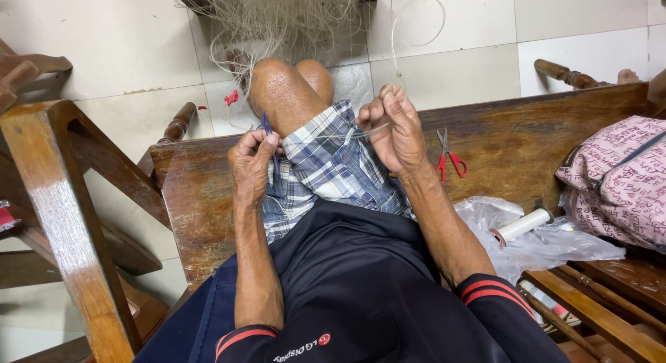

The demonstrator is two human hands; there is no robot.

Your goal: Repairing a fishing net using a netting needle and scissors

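Between the two hands, a thin pale line [326, 135] runs taut above the plaid shorts [326, 165], its right end pinched in the clenched fingers of the right hand [394, 127]. At its other end the left hand [253, 162] grips a slim blue needle [268, 131], upright. Tangled pale netting [277, 20] lies on the glossy tiled floor beyond the knees, and red-handled scissors [447, 157] rest on the worn wooden bench [513, 141] just beside the right wrist.

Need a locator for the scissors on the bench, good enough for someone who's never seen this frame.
Start at the dark wooden bench the person sits on. Just past the right hand, on the bare wood, lie the small scissors, blades pointing away from the person. Red handle loops set them apart from the white spool on clear plastic and the pink patterned bag farther right.
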